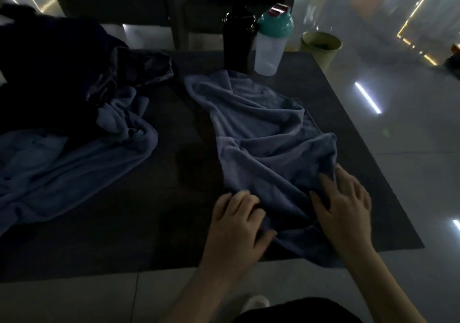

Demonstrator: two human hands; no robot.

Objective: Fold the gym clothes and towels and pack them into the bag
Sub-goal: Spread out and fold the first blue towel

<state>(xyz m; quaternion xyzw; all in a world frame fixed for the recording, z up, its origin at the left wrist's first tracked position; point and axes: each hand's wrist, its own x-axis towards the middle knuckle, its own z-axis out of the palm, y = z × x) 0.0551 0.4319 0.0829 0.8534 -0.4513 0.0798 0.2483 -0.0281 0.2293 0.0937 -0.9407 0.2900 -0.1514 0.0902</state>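
A blue towel (263, 128) lies crumpled on a dark mat (174, 198) on the floor, running from the near right up toward two bottles at the far side. The left hand (236, 220) rests on the near end of the towel with its fingers curled on the cloth, though I cannot tell if it is pinching. The right hand (346, 208) lies flat on the near right part with fingers spread wide. The towel looks soft, floppy and light, so it will sag and bunch unless it is held by its corners or along an edge. The near edge under the hands looks like the best place to hold. A second blue towel (62, 163) lies in a heap on the left, partly under some dark clothes (62, 74). Between the two towels there is bare mat, with room to spread the cloth flat. The black bottle (239, 41) and the clear shaker bottle (270, 41) stand just beside the far end of the towel, so a big pull could knock them over. I cannot see a bag for sure.
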